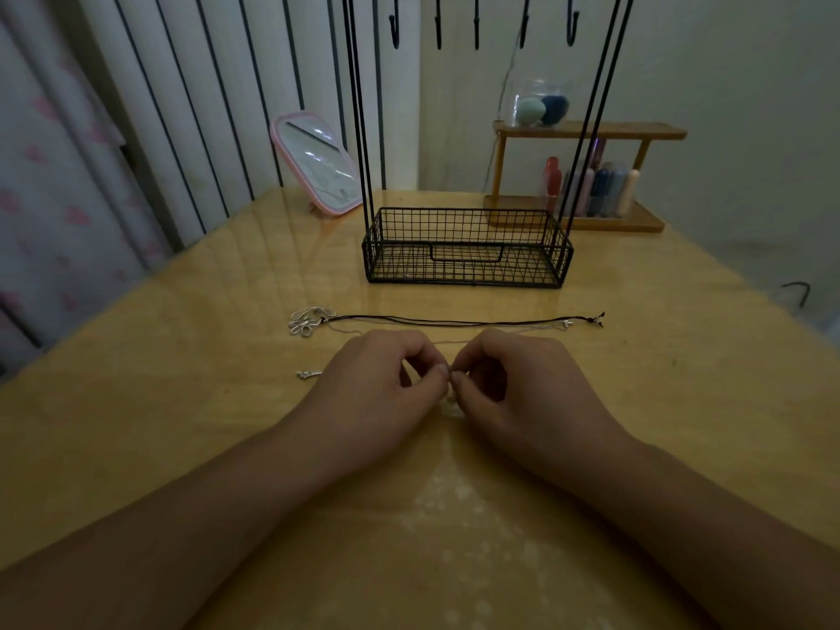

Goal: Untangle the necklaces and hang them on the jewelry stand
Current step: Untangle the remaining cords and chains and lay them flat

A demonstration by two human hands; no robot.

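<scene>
Glossy wood-look table [182, 402], black wire-metal jewelry stand [468, 247], silvery, probably metal necklaces [309, 322].

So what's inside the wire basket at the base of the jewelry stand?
Nothing shows inside the wire basket: through the mesh only its grid floor is visible. The black cord necklace lies on the table in front of it.

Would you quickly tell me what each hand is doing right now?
Left hand: fingers curled, pinching the thin silver chain at its fingertips.
Right hand: fingers curled, pinching the same chain right beside the left.
</scene>
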